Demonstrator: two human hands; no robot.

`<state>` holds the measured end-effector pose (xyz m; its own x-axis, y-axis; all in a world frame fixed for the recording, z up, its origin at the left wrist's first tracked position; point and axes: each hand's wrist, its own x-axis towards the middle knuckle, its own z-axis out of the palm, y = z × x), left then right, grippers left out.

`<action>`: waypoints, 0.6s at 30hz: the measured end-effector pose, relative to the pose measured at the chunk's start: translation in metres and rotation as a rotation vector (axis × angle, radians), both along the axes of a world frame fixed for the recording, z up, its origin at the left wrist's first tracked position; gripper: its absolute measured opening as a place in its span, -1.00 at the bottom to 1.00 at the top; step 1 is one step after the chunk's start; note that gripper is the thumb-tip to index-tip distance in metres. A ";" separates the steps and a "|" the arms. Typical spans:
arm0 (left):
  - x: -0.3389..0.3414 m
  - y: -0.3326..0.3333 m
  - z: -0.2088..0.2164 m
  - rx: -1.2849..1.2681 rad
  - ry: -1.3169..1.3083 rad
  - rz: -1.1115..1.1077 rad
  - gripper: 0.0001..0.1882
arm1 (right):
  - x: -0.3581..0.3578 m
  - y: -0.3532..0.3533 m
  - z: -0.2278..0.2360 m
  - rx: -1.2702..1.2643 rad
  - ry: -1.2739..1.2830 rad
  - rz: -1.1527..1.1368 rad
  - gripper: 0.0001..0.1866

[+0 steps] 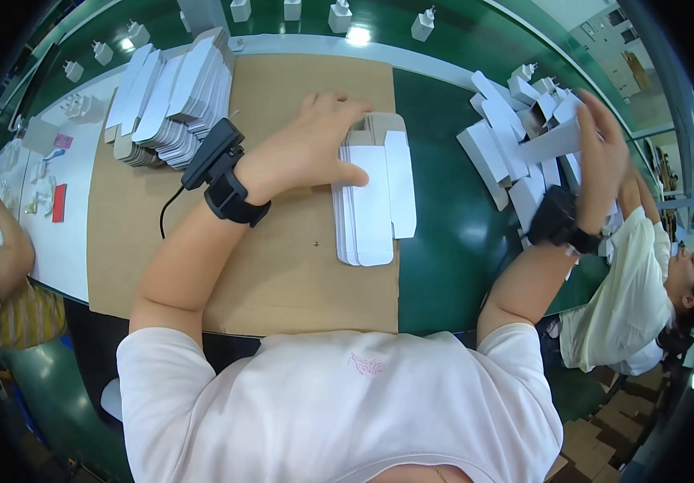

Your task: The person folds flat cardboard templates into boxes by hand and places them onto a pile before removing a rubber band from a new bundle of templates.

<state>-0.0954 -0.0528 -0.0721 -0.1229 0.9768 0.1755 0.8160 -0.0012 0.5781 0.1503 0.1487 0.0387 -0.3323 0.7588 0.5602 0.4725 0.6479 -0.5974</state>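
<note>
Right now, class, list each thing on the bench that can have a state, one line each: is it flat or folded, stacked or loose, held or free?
Left hand: open, resting on the flat blanks.
Flat blanks: unfolded, stacked on the cardboard sheet.
Right hand: gripping a folded box.
Folded box: assembled, held at the pile.
Box pile: assembled, loose heap.
Far blanks: flat, fanned stack.

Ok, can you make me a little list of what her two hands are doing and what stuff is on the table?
left hand: resting on a stack of flat white cartons
right hand: gripping a folded white box at the box pile
surface: cardboard sheet on green table
far left: more flat cartons
wrists: black devices
</note>
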 end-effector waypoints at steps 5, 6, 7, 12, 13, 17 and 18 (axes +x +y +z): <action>0.001 0.002 -0.011 -0.011 -0.026 0.019 -0.19 | -0.075 -0.042 -0.066 -0.301 -0.537 0.616 -0.62; 0.001 0.003 -0.014 -0.008 -0.053 0.014 -0.19 | -0.084 -0.050 -0.073 -0.342 -0.593 0.630 -0.64; 0.003 0.003 -0.015 -0.003 -0.079 0.013 -0.19 | -0.086 -0.053 -0.078 -0.338 -0.594 0.623 -0.67; 0.001 0.004 -0.015 -0.013 -0.075 -0.012 -0.17 | -0.086 -0.058 -0.080 -0.342 -0.533 0.547 -0.73; 0.000 0.004 -0.012 -0.013 -0.079 -0.027 -0.16 | -0.085 -0.058 -0.076 -0.436 -0.439 0.612 -0.74; 0.004 0.003 0.004 0.111 -0.201 0.142 -0.31 | -0.082 -0.056 -0.057 -0.716 -0.014 0.711 -0.69; 0.003 0.003 0.014 -0.014 -0.438 0.079 -0.42 | -0.082 -0.054 -0.056 -0.712 0.083 0.718 -0.67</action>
